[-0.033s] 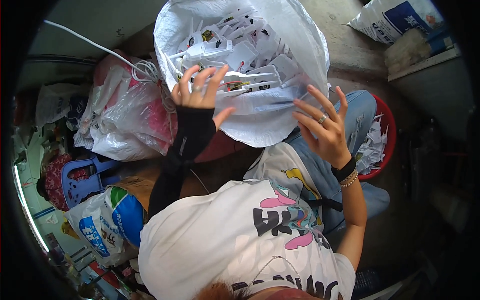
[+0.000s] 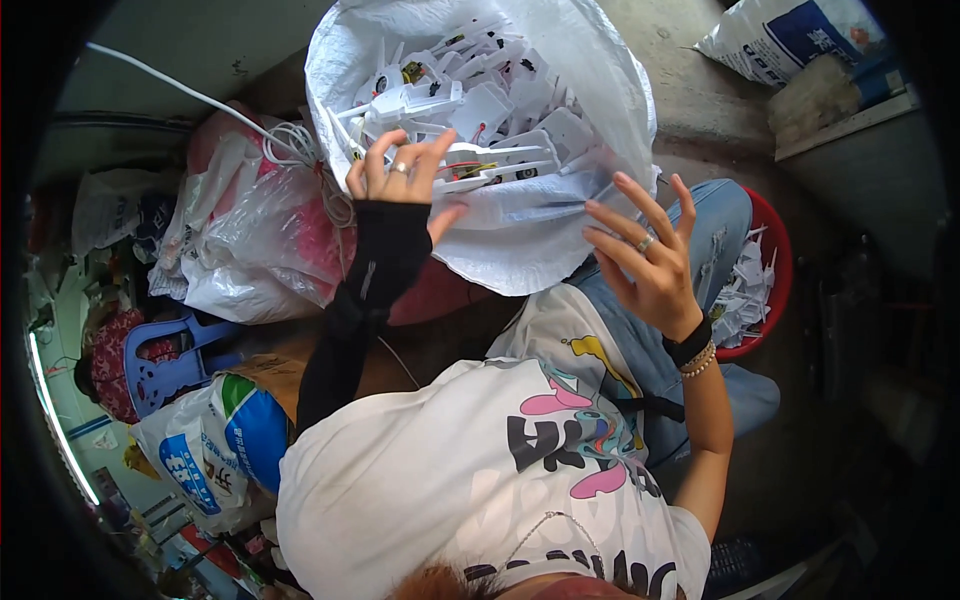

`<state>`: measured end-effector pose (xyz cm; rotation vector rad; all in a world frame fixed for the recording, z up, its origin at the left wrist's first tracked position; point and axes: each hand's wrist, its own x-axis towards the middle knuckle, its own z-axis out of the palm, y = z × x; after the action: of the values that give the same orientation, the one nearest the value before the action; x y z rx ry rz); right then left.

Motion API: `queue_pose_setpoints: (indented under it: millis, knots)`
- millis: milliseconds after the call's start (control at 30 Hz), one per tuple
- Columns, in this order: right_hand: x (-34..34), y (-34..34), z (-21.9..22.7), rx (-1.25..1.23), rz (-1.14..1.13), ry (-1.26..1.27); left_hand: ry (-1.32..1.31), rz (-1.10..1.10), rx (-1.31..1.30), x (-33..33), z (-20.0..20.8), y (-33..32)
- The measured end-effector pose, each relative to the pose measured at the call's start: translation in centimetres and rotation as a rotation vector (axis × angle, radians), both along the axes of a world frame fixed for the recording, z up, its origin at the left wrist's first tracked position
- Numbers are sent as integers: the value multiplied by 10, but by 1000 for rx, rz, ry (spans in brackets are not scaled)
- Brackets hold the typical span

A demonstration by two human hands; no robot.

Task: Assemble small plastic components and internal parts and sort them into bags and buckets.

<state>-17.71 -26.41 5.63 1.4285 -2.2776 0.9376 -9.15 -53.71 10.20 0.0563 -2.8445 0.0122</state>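
A white woven sack stands wide-mouthed in front of me, with a heap of white plastic casings inside. Some casings show red and yellow wires and small black parts. My left hand, in a black sleeve reaching over the palm, hovers at the sack's near left with fingers apart and nothing visible in them. Right beside its fingers lies a casing with two long prongs. My right hand is spread over the sack's near right edge, also holding nothing; whether it touches the sack I cannot tell.
A red basin of similar white pieces sits at my right, beyond my knee. Plastic bags and a coiled white cable are at the left, with a blue plastic chair farther back. Another printed sack stands far right.
My left hand has shifted very slightly, its fingers bending a little more. The sack's rim has moved a touch to the left. My right hand stays nearly where it was.
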Motion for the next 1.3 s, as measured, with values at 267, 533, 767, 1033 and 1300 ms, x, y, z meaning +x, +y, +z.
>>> queue_pose_setpoints:
  millis: [267, 533, 767, 1033, 1300]
  knots:
    - [17, 65, 24, -159, -168, -49, 416, 18, 488, -18, 59, 46]
    - [40, 104, 34, -747, -316, -184, -50, -474, 1710, -64, 26, 191]
    - [70, 160, 18, -830, -819, -534, -880, -488, 2205, -66, -38, 293]
    - [92, 195, -10, -853, -964, -569, -1369, -488, 2237, -81, -89, 323]
    - [96, 203, -38, -1231, -760, -727, -1238, -508, 2112, -90, -88, 319]
